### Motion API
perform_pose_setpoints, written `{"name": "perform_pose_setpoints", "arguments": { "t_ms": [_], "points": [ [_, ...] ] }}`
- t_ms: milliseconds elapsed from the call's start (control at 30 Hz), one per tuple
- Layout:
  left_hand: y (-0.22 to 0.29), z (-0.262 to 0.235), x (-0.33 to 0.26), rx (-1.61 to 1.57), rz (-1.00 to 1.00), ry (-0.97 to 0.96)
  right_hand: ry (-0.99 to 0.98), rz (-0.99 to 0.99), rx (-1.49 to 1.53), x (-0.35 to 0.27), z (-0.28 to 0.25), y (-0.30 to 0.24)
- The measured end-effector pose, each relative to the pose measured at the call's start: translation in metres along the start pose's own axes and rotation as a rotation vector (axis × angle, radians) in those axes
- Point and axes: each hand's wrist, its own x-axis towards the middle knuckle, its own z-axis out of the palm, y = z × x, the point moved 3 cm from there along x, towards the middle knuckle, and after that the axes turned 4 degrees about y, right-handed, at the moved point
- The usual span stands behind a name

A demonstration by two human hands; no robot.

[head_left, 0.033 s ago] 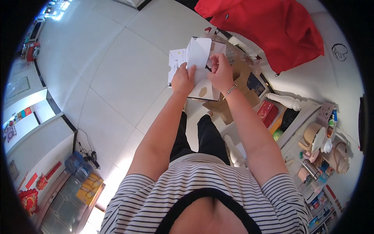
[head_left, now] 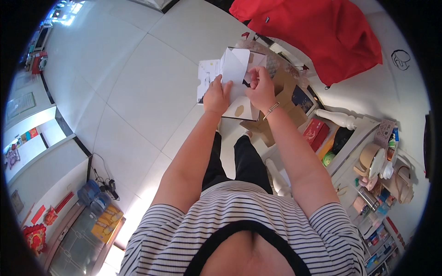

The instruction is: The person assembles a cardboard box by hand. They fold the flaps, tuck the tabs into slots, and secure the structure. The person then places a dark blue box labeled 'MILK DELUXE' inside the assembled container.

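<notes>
An opened white cardboard box with several flaps spread is held out in front of me, above the floor. My left hand grips its left side, the thumb lying on a white panel and the fingers over the edge. On the box's right, my right hand has its fingers curled together at the opening. A small dark patch shows beside those fingertips; what they pinch, if anything, I cannot make out. The lower flap carries a tan oval. A bracelet circles my right wrist.
Brown cardboard lies under and right of the box, beside a low cabinet holding a red box. Red cloth hangs at the upper right. A pot and cups crowd a right-hand surface. Large water bottles stand lower left.
The white box and both hands have sunk very slightly toward me. My grip looks the same.
</notes>
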Motion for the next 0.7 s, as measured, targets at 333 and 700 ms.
{"name": "perform_pose_setpoints", "arguments": {
  "t_ms": [333,700],
  "points": [
    [0.016,-0.013,-0.008,0.134,0.242,0.020,0.014,0.110,0.115,-0.016,-0.001,0.010],
    [0.069,-0.024,0.010,0.352,-0.004,-0.088,0.055,0.030,0.052,0.002,-0.002,-0.014]
  ]
}}
